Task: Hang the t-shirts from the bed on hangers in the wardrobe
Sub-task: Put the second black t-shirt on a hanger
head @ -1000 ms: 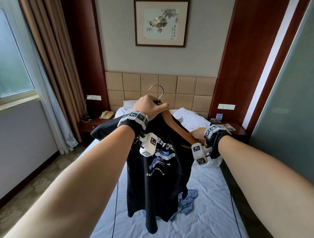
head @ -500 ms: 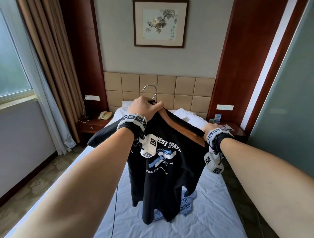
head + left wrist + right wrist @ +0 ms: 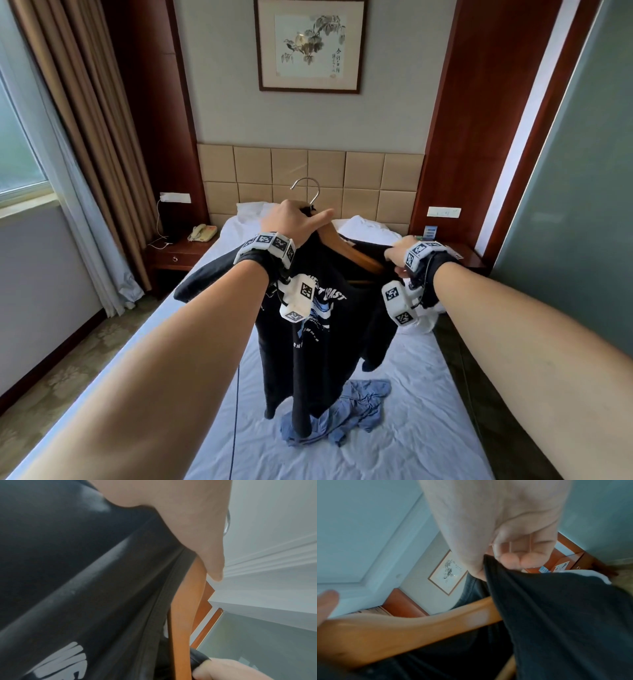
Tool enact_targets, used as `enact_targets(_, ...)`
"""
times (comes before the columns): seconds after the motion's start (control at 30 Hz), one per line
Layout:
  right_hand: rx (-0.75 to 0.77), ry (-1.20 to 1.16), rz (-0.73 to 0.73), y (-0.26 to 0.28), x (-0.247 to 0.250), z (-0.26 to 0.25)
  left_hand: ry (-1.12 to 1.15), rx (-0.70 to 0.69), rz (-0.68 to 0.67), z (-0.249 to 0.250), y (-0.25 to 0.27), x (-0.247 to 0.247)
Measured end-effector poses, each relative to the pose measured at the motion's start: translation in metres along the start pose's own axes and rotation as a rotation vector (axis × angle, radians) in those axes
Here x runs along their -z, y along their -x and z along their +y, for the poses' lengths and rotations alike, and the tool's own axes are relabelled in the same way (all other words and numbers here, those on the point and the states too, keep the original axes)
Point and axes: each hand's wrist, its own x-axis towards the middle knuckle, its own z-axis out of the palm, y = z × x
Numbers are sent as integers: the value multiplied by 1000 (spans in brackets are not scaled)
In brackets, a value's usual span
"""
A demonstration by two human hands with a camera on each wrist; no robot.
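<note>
Bed [image 3: 428,428]: white sheet, still holds one crumpled light-blue t-shirt [image 3: 352,416] near the foot, plus what looks like a white garment [image 3: 363,228] up by the pillows; can't confirm that one is a t-shirt. So at least one shirt left, maybe two.

Wardrobe: not in any view. Nothing hung there that I can verify from here.

Black t-shirt [image 3: 322,342] with white/blue chest print: held up in the air over the bed, hem hanging just above the blue one. Partly on the hanger. Left shoulder side looks draped over; right shoulder not seated yet, since the right arm of the wooden hanger [image 3: 356,255] shows bare wood between the two hands.

Left hand [image 3: 294,222]: fingers curled round the hanger neck just below the metal hook [image 3: 308,192], index finger stretched along the wood. It carries the weight.

Right hand [image 3: 399,255]: thumb and fingers pinching black fabric at the collar/shoulder edge, right at the hanger's right end. The right wrist view shows the pinch clearly, cloth bunched under the fingertips [image 3: 518,561].

Status, my read: shirt one is mid-dressing, roughly half on. Remaining: pull the right shoulder over the hanger end, carry it to the wardrobe, hook it on, then repeat for the blue shirt and whatever else on the bed qualifies. Early in the task overall.
</note>
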Motion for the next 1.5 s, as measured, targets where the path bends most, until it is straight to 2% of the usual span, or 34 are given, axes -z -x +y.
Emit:
enact_targets(0.2,100,-7,53,-2,-7,-33,224,-48,-186,-5,-10,-16)
enact_targets(0.33,208,148,-113,18,-6,-53,267,-95,-222,-3,-12,-18)
enact_targets(0.4,250,291,-131,13,-7,-54,310,-85,-213,-4,-15,-20)
enact_targets(0.47,290,346,-74,10,-10,-55,347,-66,-201,-2,-18,-21)
enact_targets(0.6,386,194,70,32,-12,-58,369,-60,-200,5,-23,-20)
enact_targets(0.83,377,-6,361,25,6,-46,235,-9,-223,-13,-26,-7)
enact_targets(0.97,346,12,411,24,13,-46,99,-12,-171,-10,-24,0)
enact_targets(1.1,435,-18,518,30,15,-62,111,-37,-175,-5,-25,-5)
enact_targets(1.2,488,-1,527,30,21,-66,75,-50,-144,2,-21,-3)
enact_targets(1.37,409,-115,643,27,28,-59,-122,81,-35,2,-16,19)
enact_targets(1.43,352,-141,670,29,34,-55,-101,116,-85,-9,-18,21)
enact_targets(1.5,314,-169,690,30,40,-51,29,117,-143,-21,-18,22)
